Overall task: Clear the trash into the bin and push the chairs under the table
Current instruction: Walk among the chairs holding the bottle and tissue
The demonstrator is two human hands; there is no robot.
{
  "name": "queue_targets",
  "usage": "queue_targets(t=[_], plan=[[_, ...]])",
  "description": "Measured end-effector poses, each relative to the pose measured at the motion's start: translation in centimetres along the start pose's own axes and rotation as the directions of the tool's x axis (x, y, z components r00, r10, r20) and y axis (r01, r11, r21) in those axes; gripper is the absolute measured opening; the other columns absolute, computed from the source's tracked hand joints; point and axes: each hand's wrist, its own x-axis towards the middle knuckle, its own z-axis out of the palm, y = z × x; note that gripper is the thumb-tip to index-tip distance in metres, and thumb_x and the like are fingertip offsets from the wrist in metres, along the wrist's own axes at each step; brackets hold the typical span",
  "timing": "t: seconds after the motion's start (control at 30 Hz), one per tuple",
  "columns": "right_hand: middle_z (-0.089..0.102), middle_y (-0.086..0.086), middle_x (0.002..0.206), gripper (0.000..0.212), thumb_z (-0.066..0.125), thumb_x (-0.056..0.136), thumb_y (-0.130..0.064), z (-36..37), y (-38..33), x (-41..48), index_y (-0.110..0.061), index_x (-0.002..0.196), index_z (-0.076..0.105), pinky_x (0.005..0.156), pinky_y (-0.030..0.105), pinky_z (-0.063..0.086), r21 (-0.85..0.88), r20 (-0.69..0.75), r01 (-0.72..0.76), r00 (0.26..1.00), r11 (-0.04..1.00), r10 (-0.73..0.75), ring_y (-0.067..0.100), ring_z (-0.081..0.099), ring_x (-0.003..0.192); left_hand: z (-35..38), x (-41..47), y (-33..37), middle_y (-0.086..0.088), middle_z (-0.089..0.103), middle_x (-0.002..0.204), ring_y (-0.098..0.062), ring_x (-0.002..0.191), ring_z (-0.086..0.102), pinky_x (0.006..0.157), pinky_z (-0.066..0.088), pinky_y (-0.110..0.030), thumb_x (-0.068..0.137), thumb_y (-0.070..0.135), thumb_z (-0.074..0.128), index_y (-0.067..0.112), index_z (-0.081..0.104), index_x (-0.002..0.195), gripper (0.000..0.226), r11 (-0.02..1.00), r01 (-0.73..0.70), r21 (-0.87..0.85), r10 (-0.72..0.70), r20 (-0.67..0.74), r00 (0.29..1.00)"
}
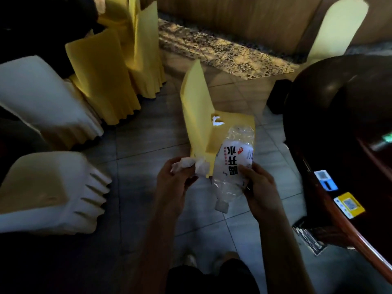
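My right hand (262, 187) grips a crushed clear plastic water bottle (233, 164) with a white label, its cap pointing down towards me. My left hand (172, 181) holds crumpled white tissue (191, 164). Both hands are over the tiled floor, just in front of a yellow-covered chair (197, 115). More white tissue (217, 121) lies on that chair's seat. A dark round bin (339, 98) stands to the right, beside a dark wooden table (360, 230).
Two white-covered chairs (48, 187) stand at the left, with two more yellow-covered chairs (106, 77) behind them. A pale chair back (339, 28) rises at the far right. Stickers with codes (347, 204) sit on the table edge. My shoes (191, 259) show below.
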Motion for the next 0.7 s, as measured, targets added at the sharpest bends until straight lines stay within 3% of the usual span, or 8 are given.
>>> queue_targets(t=[0.1, 0.23, 0.43, 0.57, 0.63, 0.7], plan=[[0.080, 0.011, 0.104, 0.021, 0.059, 0.096, -0.003, 0.2, -0.9, 3.7, -0.011, 0.107, 0.075, 0.065, 0.026, 0.060, 0.009, -0.029, 0.003, 1.000, 1.000, -0.003, 0.021, 0.077, 0.093, 1.6, 3.9, 0.2, -0.016, 0.075, 0.103, -0.024, 0.092, 0.073, 0.081, 0.060, -0.033, 0.089, 0.000, 0.069, -0.002, 0.067, 0.114, 0.025, 0.999, 0.006, 0.042, -0.007, 0.003, 1.000], [0.081, 0.009, 0.099, 0.020, 0.060, 0.096, -0.002, 0.3, -2.4, 9.6, -0.011, 0.104, 0.076, 0.061, 0.022, 0.058, 0.029, -0.065, 0.004, 0.998, 1.000, -0.002, 0.018, 0.078, 0.088, 4.4, 10.0, 0.4, -0.016, 0.076, 0.096, -0.021, 0.085, 0.072, 0.079, 0.058, -0.033, 0.088, 0.002, 0.069, -0.004, 0.071, 0.110, 0.023, 0.997, 0.004, 0.078, -0.007, 0.042, 0.999], [0.080, 0.013, 0.104, 0.022, 0.061, 0.094, 0.000, 0.3, -5.5, 20.6, -0.006, 0.111, 0.074, 0.064, 0.024, 0.059, 0.034, -0.103, -0.013, 0.995, 0.999, 0.016, 0.019, 0.078, 0.091, 10.0, 20.0, 0.5, -0.010, 0.075, 0.096, -0.016, 0.083, 0.071, 0.075, 0.057, -0.028, 0.088, 0.003, 0.068, 0.006, 0.073, 0.108, 0.021, 0.994, 0.020, 0.106, -0.026, 0.054, 0.998], [0.080, 0.013, 0.101, 0.022, 0.060, 0.094, 0.000, 0.1, -8.4, 30.0, -0.009, 0.104, 0.077, 0.060, 0.025, 0.059, 0.095, -0.108, -0.038, 0.993, 0.995, 0.048, 0.023, 0.079, 0.089, 15.2, 28.0, 0.5, -0.017, 0.073, 0.101, -0.027, 0.092, 0.070, 0.087, 0.056, -0.043, 0.084, 0.007, 0.072, 0.000, 0.069, 0.114, 0.030, 0.989, 0.032, 0.147, -0.039, 0.042, 0.998], [0.080, 0.015, 0.103, 0.022, 0.060, 0.094, -0.001, -0.2, -9.3, 34.4, -0.009, 0.105, 0.077, 0.061, 0.030, 0.060, 0.100, -0.120, -0.075, 0.989, 0.992, 0.087, 0.027, 0.078, 0.091, 17.4, 32.1, -0.1, -0.015, 0.076, 0.099, -0.026, 0.090, 0.073, 0.086, 0.057, -0.044, 0.086, 0.003, 0.070, 0.007, 0.075, 0.104, 0.019, 0.983, 0.039, 0.182, -0.046, 0.032, 0.998], [0.079, 0.016, 0.107, 0.024, 0.060, 0.094, -0.002, -0.5, -9.6, 38.2, -0.007, 0.113, 0.074, 0.067, 0.035, 0.062, 0.095, -0.139, -0.122, 0.981, 0.988, 0.135, 0.030, 0.076, 0.098, 19.4, 35.7, -0.8, -0.010, 0.079, 0.092, -0.021, 0.084, 0.075, 0.077, 0.059, -0.036, 0.087, 0.000, 0.070, 0.019, 0.081, 0.092, 0.022, 0.972, 0.059, 0.225, -0.062, 0.008, 0.998]])
